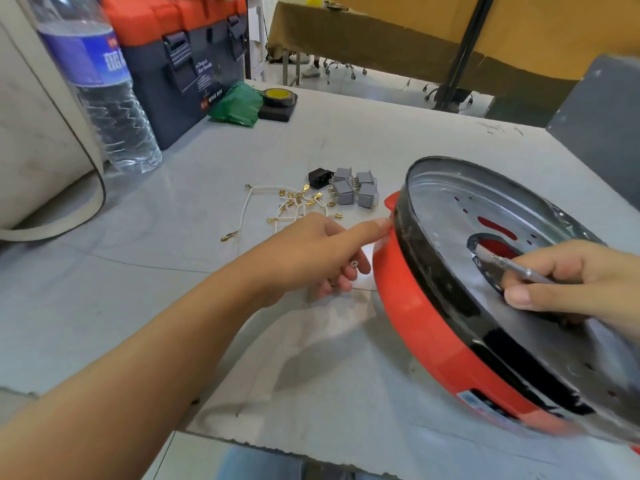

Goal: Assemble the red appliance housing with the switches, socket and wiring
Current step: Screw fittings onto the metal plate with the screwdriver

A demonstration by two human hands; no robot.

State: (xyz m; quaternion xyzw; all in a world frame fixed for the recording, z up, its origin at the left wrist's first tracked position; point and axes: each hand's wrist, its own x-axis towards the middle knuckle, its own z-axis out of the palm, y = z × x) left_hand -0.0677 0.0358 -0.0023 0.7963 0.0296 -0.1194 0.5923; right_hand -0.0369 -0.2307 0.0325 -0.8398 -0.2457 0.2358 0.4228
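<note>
Two hands are at the red housing (408, 299), which stands tilted on its edge at the right of the grey table (173, 306), its silvery metal inside turned up toward the person. The left hand (311, 258) reaches out from the left side of the housing: its forefinger lies straight with the tip touching the black rim, while the lower fingers are curled and seem to keep a small screw (354, 264) tucked against them. The right hand (568, 282) rests on the metal plate inside the housing, fingers curled round a thin silver tool (519, 270), likely a small screwdriver, whose tip points at the oval opening where red plastic shows through. None of the parts is fitted yet, as far as I can see: the grey switches (353, 190) sit in a cluster beyond the housing's left rim, the black socket (318, 177) touching that cluster on its far left, and the white wires (277, 209) with brass terminals lie loose just left of the switches. I judge the step in hand to be work on the shell itself, steadying it and dealing with a screw at the opening, ahead of any wiring. The next move calls for the left forefinger to hold the tilted housing firm while the tool tip finds its seat; if the housing rolls, the tip will skate across the metal.
</note>
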